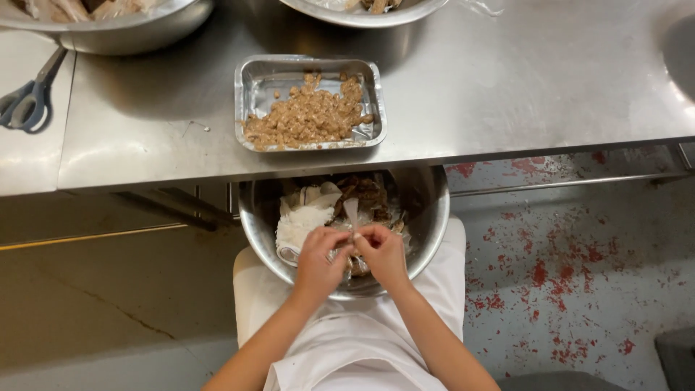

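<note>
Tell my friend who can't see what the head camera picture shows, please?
A person's left hand and right hand meet over a metal bowl on their lap, pinching a small pale strip above brown and white scraps. On the steel table ahead sits a foil tray of brown crumbly filling, with grey scissors far left.

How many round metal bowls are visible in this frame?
3: one bowl on the person's lap under both hands, one at the table's top-left edge, one at top centre. Both upper bowls are cropped; others may lie outside the frame.
</note>
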